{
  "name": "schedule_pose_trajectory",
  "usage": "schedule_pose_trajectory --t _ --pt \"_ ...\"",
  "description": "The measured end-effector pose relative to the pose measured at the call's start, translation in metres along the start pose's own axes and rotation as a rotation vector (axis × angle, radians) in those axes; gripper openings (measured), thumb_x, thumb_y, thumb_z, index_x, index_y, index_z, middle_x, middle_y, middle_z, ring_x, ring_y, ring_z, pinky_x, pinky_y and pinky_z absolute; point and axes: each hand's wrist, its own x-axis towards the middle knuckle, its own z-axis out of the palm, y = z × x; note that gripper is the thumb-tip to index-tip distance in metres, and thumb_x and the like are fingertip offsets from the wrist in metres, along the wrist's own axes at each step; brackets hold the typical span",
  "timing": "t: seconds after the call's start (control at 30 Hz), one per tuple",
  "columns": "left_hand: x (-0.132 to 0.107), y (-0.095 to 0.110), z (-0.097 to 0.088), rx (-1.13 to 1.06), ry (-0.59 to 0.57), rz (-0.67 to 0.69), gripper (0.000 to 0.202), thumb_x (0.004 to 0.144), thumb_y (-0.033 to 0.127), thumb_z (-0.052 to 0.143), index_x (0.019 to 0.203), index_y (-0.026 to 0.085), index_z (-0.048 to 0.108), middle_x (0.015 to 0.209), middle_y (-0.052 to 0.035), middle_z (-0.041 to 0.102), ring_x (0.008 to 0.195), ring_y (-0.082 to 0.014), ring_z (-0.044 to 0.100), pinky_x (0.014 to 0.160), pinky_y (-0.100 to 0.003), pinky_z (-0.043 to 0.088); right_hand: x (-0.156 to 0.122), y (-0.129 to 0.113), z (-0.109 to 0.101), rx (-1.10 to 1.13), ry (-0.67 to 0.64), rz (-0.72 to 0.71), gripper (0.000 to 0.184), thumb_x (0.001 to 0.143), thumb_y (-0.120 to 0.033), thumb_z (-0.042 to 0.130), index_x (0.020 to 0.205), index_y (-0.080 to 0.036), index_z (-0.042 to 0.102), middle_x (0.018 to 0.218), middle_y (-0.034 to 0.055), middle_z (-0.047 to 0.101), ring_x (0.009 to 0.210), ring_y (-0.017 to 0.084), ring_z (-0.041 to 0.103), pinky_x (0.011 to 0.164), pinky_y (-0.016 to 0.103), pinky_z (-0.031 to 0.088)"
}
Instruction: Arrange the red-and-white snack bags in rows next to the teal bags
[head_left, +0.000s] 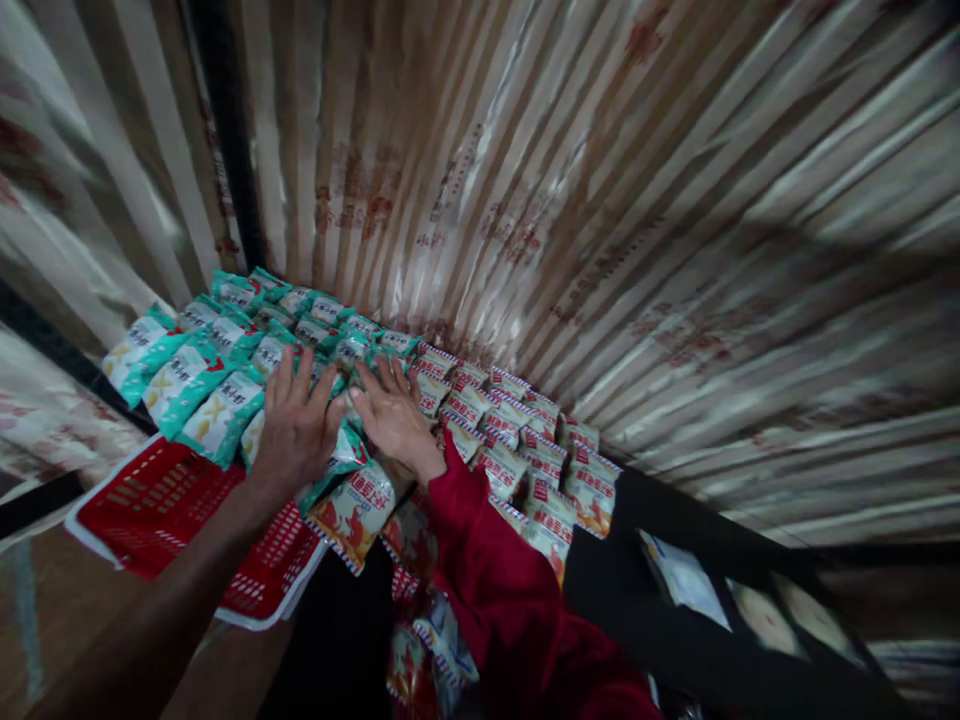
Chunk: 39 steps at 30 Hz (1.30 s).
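My left hand (300,425), on a bare forearm, lies on teal-and-white snack packets (184,385) with its fingers spread. Close beside it, my right hand (394,415) rests with fingers stretched out where the teal packets meet the orange-and-white packets (504,470). A red sleeve (495,580) covers my right arm. The packets stand in several close rows. Just below my hands, one orange packet (356,510) leans at the front of the rows. My hands hide parts of the packets under them.
A red plastic basket (172,500) with a pale rim is at the lower left. More packets (412,660) lie low, beside my sleeve. On the dark shelf surface (622,590) at the right are a pale packet (686,580) and blurred pale items (769,615). Ribbed, printed sheeting (525,170) stands behind.
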Motion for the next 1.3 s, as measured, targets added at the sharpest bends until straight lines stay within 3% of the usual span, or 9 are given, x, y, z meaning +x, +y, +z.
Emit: schedule_pose_trajectory --t 0.13,0.3,0.43,0.53,0.6,0.77,1.3 --pt "-0.006 0.044 0.006 -0.107 -0.036 0.077 0.042 0.090 0.025 0.041 0.131 0.016 0.046 0.151 -0.0113 0.027 0.142 -0.0321 0.007 0.109 -0.057 0.024 -0.041 0.025 -0.020 -0.080 0.027 0.080 0.049 0.096 -0.044 0.028 0.142 -0.026 0.033 0.151 0.0089 0.028 0.142 0.027 0.014 0.110 0.053 0.020" --pt "-0.035 0.108 0.016 -0.168 -0.182 0.185 0.039 0.090 0.024 0.040 0.123 0.010 0.054 0.147 -0.0168 0.034 0.142 -0.0323 0.010 0.110 -0.052 0.026 -0.117 0.053 -0.027 -0.222 0.056 0.218 0.050 0.094 -0.042 0.035 0.142 -0.026 0.034 0.150 0.0089 0.031 0.141 0.030 0.015 0.109 0.053 0.022" --pt "-0.074 0.146 0.028 -0.227 -0.243 0.296 0.042 0.090 0.031 0.042 0.127 0.014 0.054 0.147 -0.0153 0.035 0.140 -0.0310 0.019 0.111 -0.050 0.026 -0.191 0.069 -0.007 -0.352 0.157 0.423 0.053 0.093 -0.046 0.038 0.141 -0.026 0.037 0.152 0.0102 0.026 0.142 0.032 0.012 0.107 0.053 0.023" --pt "-0.096 0.157 0.046 -0.236 -0.267 0.316 0.045 0.088 0.036 0.045 0.129 0.018 0.053 0.145 -0.0141 0.038 0.138 -0.0311 0.025 0.112 -0.051 0.024 -0.236 0.080 0.022 -0.408 0.227 0.605 0.053 0.091 -0.049 0.040 0.139 -0.027 0.041 0.152 0.0105 0.026 0.141 0.035 0.015 0.105 0.054 0.023" --pt "-0.104 0.159 0.057 -0.217 -0.275 0.332 0.046 0.087 0.038 0.047 0.126 0.015 0.056 0.141 -0.0164 0.043 0.137 -0.0322 0.028 0.112 -0.052 0.023 -0.252 0.087 0.041 -0.411 0.240 0.619 0.055 0.091 -0.051 0.039 0.139 -0.026 0.040 0.151 0.0099 0.028 0.141 0.033 0.015 0.106 0.052 0.022" --pt "-0.108 0.159 0.064 -0.157 -0.281 0.370 0.044 0.086 0.035 0.046 0.123 0.014 0.059 0.134 -0.0172 0.052 0.133 -0.0329 0.036 0.112 -0.052 0.022 -0.258 0.095 0.062 -0.391 0.288 0.629 0.053 0.091 -0.050 0.037 0.139 -0.028 0.039 0.151 0.0058 0.029 0.141 0.032 0.012 0.107 0.053 0.015" --pt "-0.119 0.157 0.067 -0.112 -0.182 0.403 0.045 0.086 0.038 0.044 0.122 0.016 0.059 0.131 -0.0148 0.054 0.132 -0.0319 0.037 0.110 -0.053 0.022 -0.260 0.080 0.048 -0.285 0.202 0.686 0.060 0.092 -0.058 0.026 0.144 -0.029 0.028 0.153 0.0056 0.024 0.142 0.031 0.007 0.107 0.055 0.013"
